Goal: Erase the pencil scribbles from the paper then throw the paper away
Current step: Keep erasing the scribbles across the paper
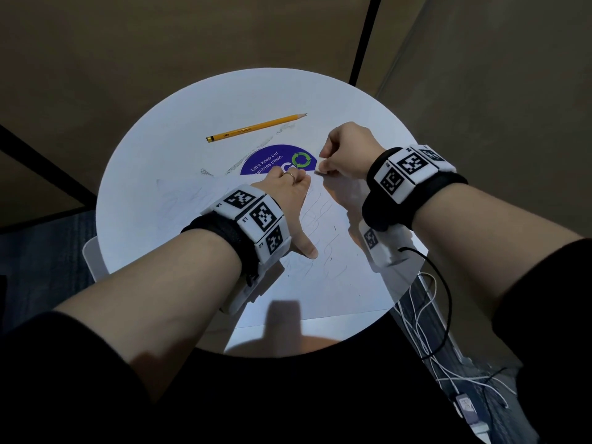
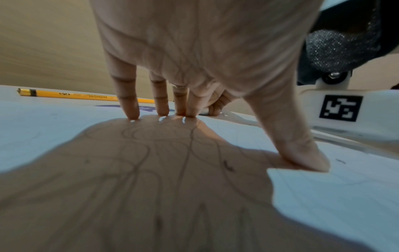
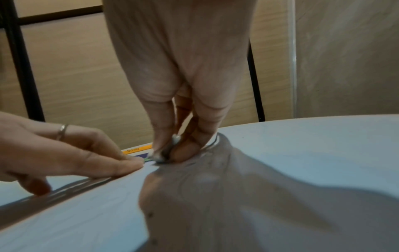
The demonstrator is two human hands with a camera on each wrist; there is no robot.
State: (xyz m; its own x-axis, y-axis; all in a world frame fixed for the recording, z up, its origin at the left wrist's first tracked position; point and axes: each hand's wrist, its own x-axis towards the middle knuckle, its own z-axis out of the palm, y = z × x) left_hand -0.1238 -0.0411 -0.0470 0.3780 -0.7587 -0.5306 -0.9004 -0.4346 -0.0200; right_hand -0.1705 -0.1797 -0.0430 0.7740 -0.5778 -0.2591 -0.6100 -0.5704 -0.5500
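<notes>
A white sheet of paper (image 1: 323, 251) with faint pencil scribbles lies on the round white table (image 1: 166, 155). My left hand (image 1: 290, 193) presses the paper (image 2: 54, 136) flat with straight fingers (image 2: 131, 109) and a spread thumb. My right hand (image 1: 336, 155) pinches a small white eraser (image 3: 164, 156) between thumb and fingers, its tip down on the paper's far edge (image 3: 280, 153), just right of the left hand (image 3: 75, 158). A yellow pencil (image 1: 256, 127) lies further back on the table, also visible as the pencil (image 2: 71, 95) beyond my left fingertips.
A purple round sticker (image 1: 275, 160) with a green recycling mark sits on the table, partly under the paper. Eraser crumbs trail near it. White cables (image 1: 426, 315) and a black cable hang off the table's right side. A white chair edge (image 1: 93, 257) shows at left.
</notes>
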